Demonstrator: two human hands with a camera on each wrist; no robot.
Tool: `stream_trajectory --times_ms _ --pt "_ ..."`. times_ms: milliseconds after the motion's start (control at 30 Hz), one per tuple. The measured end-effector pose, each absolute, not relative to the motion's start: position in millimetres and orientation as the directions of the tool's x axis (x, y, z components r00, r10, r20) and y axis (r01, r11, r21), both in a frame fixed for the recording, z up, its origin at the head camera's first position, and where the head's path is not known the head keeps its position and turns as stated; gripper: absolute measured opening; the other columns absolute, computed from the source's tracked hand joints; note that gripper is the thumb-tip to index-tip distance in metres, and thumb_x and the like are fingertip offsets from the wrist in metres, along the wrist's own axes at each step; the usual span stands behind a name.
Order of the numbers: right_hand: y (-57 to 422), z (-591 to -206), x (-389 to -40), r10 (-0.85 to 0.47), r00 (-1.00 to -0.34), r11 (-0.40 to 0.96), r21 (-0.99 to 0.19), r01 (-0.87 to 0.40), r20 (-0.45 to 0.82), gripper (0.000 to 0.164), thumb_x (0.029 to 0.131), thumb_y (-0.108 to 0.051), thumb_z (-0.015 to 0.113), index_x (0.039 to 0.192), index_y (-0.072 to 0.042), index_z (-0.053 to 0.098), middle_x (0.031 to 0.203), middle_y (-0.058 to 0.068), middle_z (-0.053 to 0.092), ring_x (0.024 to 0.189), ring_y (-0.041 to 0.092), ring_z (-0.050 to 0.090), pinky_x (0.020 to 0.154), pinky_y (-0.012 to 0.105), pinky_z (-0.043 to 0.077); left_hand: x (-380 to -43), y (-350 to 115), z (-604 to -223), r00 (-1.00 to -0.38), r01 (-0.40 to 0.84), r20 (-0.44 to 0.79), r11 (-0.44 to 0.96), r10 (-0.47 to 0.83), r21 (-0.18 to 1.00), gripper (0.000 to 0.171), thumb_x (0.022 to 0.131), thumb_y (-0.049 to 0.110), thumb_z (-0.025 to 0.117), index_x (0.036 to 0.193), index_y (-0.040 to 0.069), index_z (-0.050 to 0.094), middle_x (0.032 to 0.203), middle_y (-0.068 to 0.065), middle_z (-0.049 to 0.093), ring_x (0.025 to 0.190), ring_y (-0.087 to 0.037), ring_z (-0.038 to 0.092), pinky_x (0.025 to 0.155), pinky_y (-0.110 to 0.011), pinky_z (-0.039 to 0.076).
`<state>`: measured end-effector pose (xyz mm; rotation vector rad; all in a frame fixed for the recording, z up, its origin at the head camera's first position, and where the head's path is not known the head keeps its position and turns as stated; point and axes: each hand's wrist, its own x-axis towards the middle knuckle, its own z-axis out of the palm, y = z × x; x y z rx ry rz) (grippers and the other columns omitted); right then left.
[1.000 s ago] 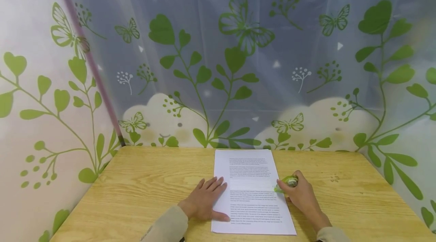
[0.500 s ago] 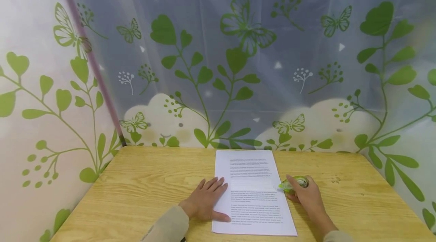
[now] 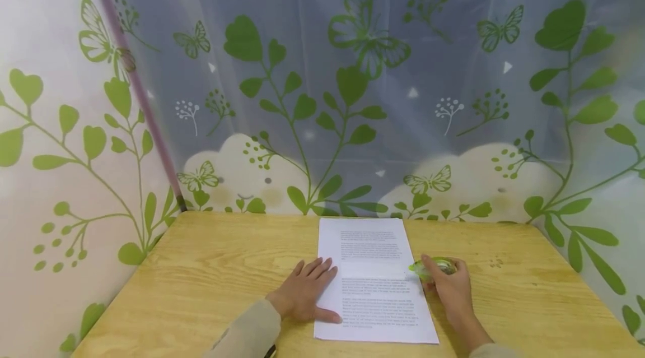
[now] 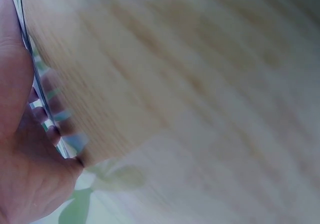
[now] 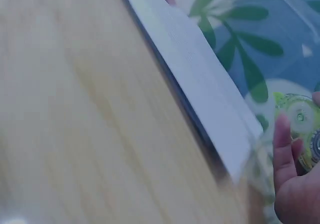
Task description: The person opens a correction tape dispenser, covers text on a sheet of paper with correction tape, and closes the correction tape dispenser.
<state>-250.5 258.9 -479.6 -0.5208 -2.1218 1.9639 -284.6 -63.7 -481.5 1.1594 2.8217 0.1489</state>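
A stack of printed paper (image 3: pixel 373 307) lies lengthwise on the wooden table, with a blank white band across its text near the middle. My left hand (image 3: pixel 304 293) rests on the stack's left edge, fingers spread and thumb over the margin. Between the thumb and fingers of my right hand (image 3: pixel 453 288) is a green, see-through correction tape dispenser (image 3: pixel 435 268), its tip at the right edge of the page, level with the white band. In the right wrist view the round spools inside the dispenser (image 5: pixel 301 118) show; the stack's side (image 5: pixel 185 104) appears as a thin dark line.
The wooden table (image 3: pixel 227 251) spreads out on both sides of the paper. Behind it hangs a curtain (image 3: pixel 302 94) printed with green leaves, butterflies and clouds, meeting the table's back edge. A small mark (image 3: pixel 496 263) is on the table at the right.
My right hand has moved a little to the right with the correction tape dispenser, from over the page to its right edge. The left hand stays where it was on the paper.
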Motion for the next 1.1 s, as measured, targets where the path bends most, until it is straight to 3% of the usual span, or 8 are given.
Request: stream_trajectory --times_ms 133,333,567,733,1100 --pt "234.2 -471.4 -252.3 0.383 -0.920 0.016 -0.995 0.097 -0.083 0.080 0.079 -0.047 0.075 0.128 0.002 0.036 0.086 0.004 0.054 0.063 0.013 0.058 0.062 0.026 0.055 -282.8 -62.3 -472.5 -0.718 0.685 -0.062 0.720 0.693 0.115 0.101 0.079 0.077 0.048 0.151 0.010 0.028 0.156 -0.010 0.021 0.142 -0.031 0.018 0.110 -0.056 0.017" --pt "192.0 -467.8 -258.1 0.324 -0.942 0.138 -0.981 0.139 -0.088 0.069 0.079 -0.056 0.071 0.113 -0.001 0.049 0.071 0.005 0.051 0.054 0.015 0.057 0.056 0.028 0.054 -284.5 -62.1 -473.3 -0.732 0.669 -0.082 0.736 0.677 0.107 0.103 0.077 0.080 0.045 0.152 0.012 0.026 0.157 -0.007 0.019 0.143 -0.028 0.016 0.111 -0.054 0.015" --pt "151.7 -481.0 -268.7 0.267 -0.964 0.229 -0.970 0.081 -0.017 0.065 0.078 -0.054 0.073 0.112 -0.004 0.048 0.071 0.009 0.063 0.055 0.018 0.063 0.050 0.031 0.054 -285.4 -60.0 -472.0 -0.733 0.670 -0.083 0.738 0.675 0.087 0.101 0.078 0.079 0.046 0.152 0.013 0.026 0.157 -0.007 0.020 0.143 -0.027 0.017 0.111 -0.053 0.016" --pt "135.8 -487.7 -273.2 0.274 -0.962 0.294 -0.953 0.070 0.014 0.062 0.079 -0.049 0.074 0.110 -0.002 0.047 0.063 0.007 0.060 0.046 0.015 0.058 0.044 0.028 0.051 -284.3 -60.4 -473.5 -0.733 0.671 -0.073 0.737 0.676 0.086 0.101 0.078 0.078 0.048 0.151 0.012 0.027 0.157 -0.007 0.021 0.142 -0.027 0.018 0.111 -0.054 0.017" --pt "129.2 -492.4 -272.5 0.285 -0.958 0.344 -0.937 0.061 0.042 0.058 0.082 -0.045 0.073 0.109 -0.002 0.045 0.082 0.012 0.062 0.046 0.014 0.060 0.049 0.027 0.051 -282.1 -62.7 -476.6 -0.738 0.663 -0.084 0.742 0.670 0.096 0.102 0.078 0.079 0.047 0.152 0.013 0.026 0.157 -0.007 0.020 0.143 -0.027 0.017 0.111 -0.054 0.016"
